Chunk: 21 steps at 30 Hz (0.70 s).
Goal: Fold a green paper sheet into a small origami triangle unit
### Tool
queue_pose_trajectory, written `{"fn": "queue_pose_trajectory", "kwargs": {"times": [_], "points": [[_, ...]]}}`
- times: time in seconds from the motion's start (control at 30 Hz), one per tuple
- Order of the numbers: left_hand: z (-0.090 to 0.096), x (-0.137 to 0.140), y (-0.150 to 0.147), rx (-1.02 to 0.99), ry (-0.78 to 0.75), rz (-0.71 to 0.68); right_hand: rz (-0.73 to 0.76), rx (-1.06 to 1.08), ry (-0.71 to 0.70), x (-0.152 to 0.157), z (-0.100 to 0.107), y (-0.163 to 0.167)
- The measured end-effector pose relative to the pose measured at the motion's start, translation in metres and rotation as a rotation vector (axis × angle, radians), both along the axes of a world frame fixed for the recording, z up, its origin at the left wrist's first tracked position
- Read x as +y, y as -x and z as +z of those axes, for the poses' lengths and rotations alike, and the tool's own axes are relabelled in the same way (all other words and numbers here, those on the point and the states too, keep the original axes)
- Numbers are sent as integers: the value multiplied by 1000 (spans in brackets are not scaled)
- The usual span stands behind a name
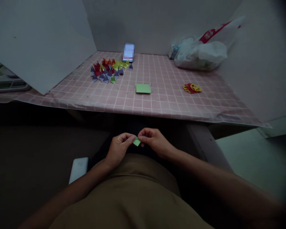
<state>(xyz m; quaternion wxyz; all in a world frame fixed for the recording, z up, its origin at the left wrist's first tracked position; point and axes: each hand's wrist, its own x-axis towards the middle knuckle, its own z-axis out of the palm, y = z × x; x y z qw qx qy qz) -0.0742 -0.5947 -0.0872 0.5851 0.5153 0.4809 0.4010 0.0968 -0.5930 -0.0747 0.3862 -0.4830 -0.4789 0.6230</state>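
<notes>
Between my two hands, over my lap, is a small folded piece of green paper (136,142), its lower end coming to a point. My left hand (120,147) pinches its left side between thumb and fingers. On the other side, my right hand (153,141) grips the upper right edge in a pinch. A stack of green paper squares (143,88) lies on the table in front of me. Farther back to the left stands a cluster of small folded paper figures (107,70) in red, orange, yellow, purple and green.
The table has a pink checked cloth (166,101). A lit phone (129,52) leans at the back. To the right are red and yellow cut-out pieces (192,88) and a white plastic bag (202,52). A white device (78,170) lies left of my lap.
</notes>
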Motion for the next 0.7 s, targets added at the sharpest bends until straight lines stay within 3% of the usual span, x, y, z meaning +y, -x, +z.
{"fn": "queue_pose_trajectory", "kwargs": {"times": [0.53,0.7], "points": [[-1,1,1,-19,4,14,17,100,31,0,3,-2],[0,0,1,-5,-7,-8,32,55,-17,0,5,-2]]}}
